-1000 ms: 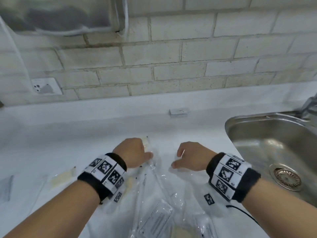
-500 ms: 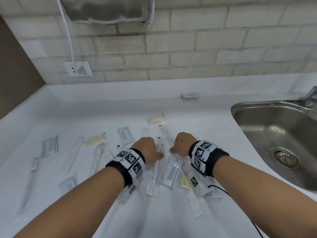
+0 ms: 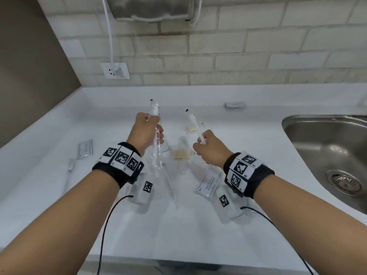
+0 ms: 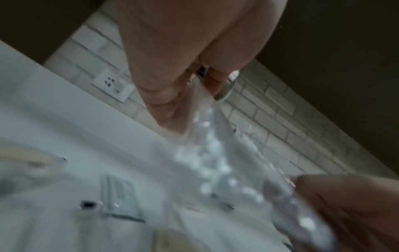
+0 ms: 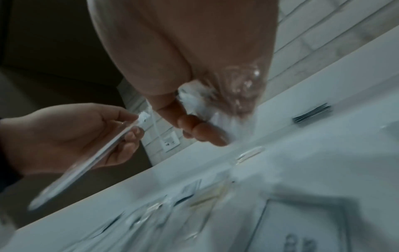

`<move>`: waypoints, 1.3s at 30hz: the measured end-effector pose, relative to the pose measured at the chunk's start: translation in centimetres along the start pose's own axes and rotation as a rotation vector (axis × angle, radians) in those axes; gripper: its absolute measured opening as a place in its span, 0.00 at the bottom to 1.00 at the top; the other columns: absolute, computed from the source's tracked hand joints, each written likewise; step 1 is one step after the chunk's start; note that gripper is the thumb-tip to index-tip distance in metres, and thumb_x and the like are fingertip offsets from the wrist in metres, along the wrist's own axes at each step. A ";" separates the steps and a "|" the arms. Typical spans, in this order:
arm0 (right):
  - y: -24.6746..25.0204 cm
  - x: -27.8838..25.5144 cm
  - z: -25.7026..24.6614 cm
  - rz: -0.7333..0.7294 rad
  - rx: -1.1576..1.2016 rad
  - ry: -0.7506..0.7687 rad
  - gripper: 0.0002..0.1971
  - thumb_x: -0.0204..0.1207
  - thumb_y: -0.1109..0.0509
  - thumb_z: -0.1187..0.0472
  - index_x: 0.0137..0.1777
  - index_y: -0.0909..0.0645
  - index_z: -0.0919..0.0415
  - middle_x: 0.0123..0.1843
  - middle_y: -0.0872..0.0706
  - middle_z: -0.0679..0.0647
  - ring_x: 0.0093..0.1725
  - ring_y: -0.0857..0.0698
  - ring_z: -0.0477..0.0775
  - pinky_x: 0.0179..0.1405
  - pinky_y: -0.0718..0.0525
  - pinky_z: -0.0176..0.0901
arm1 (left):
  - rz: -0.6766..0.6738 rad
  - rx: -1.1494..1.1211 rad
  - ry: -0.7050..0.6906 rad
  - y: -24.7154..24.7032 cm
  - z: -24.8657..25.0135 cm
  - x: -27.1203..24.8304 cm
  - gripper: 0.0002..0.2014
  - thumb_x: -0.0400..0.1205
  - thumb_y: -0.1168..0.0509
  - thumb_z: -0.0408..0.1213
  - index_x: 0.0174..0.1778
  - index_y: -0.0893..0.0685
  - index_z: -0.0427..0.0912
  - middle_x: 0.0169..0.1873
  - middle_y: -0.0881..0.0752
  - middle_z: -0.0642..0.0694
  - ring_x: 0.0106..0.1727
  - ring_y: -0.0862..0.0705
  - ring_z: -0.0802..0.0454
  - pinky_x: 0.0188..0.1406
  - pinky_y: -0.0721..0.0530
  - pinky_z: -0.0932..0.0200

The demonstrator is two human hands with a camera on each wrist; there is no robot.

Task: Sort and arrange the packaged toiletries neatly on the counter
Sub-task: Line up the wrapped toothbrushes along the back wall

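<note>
Hands both raised over the counter [image 3: 248, 147], each gripping one long wrapped toiletry. Left hand [image 3: 146, 133] curls round a clear-wrapped stick packet [image 3: 154, 111], long axis near upright, upper end leaning slightly away toward the tiled wall, lower wrapper trailing down past the wrist. Right hand [image 3: 210, 148] pinches a white wrapped toothbrush [image 3: 195, 126], axis tilted up and to the left, tip pointing toward the left hand's packet. Two held items roughly parallel, apart, neither touching the counter. Below and between the wrists lie loose pieces: a cream soap bar [image 3: 180, 154] and a printed sachet [image 3: 208, 183] near the right wrist. More flat packets [image 3: 85, 148] sit off to the left, nearer the left hand. Judgement: matching long items belong side by side, axes aligned; leftward free counter suits the left hand best.
</note>
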State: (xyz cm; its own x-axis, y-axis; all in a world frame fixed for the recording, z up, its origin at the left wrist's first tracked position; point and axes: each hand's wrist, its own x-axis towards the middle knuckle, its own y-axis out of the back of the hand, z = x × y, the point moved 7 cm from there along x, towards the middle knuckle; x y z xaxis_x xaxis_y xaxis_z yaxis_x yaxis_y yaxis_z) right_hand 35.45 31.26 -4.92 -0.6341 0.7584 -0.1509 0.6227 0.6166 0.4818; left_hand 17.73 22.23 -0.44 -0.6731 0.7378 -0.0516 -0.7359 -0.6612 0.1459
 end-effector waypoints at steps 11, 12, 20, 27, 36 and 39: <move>-10.6 -1.0 -0.7 -0.228 -0.528 -0.021 0.21 0.69 0.24 0.49 0.54 0.23 0.63 0.49 0.17 0.56 0.49 0.15 0.57 0.46 0.16 0.46 | 0.236 0.135 0.034 11.7 -2.3 -2.2 0.17 0.84 0.35 0.46 0.61 0.29 0.42 0.37 0.16 0.43 0.29 0.22 0.51 0.27 0.25 0.57; -10.8 -0.6 -1.0 -0.229 -0.534 -0.031 0.17 0.68 0.24 0.52 0.49 0.23 0.62 0.45 0.18 0.55 0.45 0.16 0.56 0.39 0.18 0.42 | 0.240 0.136 0.039 12.4 -2.6 -2.3 0.18 0.82 0.34 0.47 0.61 0.29 0.42 0.38 0.16 0.42 0.29 0.22 0.51 0.28 0.25 0.57; -9.9 3.2 -8.5 -0.051 -0.168 0.067 0.17 0.70 0.24 0.53 0.49 0.20 0.65 0.45 0.19 0.54 0.44 0.19 0.55 0.46 0.20 0.46 | 0.010 0.592 0.262 12.6 -8.5 -2.3 0.35 0.69 0.21 0.50 0.65 0.31 0.45 0.51 0.13 0.40 0.42 0.13 0.45 0.35 0.19 0.57; -11.7 5.8 -13.7 -0.034 0.013 0.141 0.08 0.70 0.25 0.58 0.41 0.21 0.61 0.39 0.19 0.56 0.38 0.21 0.55 0.42 0.20 0.48 | -0.110 0.690 0.278 12.3 -10.6 -0.1 0.38 0.67 0.21 0.43 0.70 0.32 0.43 0.60 0.19 0.43 0.57 0.15 0.44 0.53 0.15 0.53; -13.1 10.5 -14.6 0.012 0.065 0.058 0.06 0.71 0.25 0.61 0.43 0.19 0.62 0.37 0.19 0.54 0.31 0.22 0.51 0.27 0.26 0.37 | 0.032 0.351 0.151 18.0 -4.7 7.8 0.31 0.69 0.21 0.34 0.65 0.28 0.42 0.51 0.17 0.41 0.29 0.20 0.53 0.21 0.21 0.67; -13.3 12.0 -14.7 0.026 0.105 0.015 0.04 0.73 0.28 0.64 0.44 0.21 0.62 0.39 0.19 0.57 0.29 0.24 0.50 0.24 0.28 0.34 | 0.085 0.226 0.106 20.4 -2.7 10.0 0.31 0.72 0.22 0.33 0.68 0.29 0.41 0.50 0.17 0.41 0.29 0.22 0.56 0.20 0.24 0.69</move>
State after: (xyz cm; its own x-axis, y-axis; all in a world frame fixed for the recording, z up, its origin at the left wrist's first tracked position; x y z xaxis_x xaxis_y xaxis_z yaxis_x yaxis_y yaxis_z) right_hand 12.83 29.01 -0.45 -0.6233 0.7718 -0.1256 0.6834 0.6157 0.3923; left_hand -4.23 15.71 -0.66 -0.7447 0.6543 -0.1314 -0.6491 -0.6644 0.3704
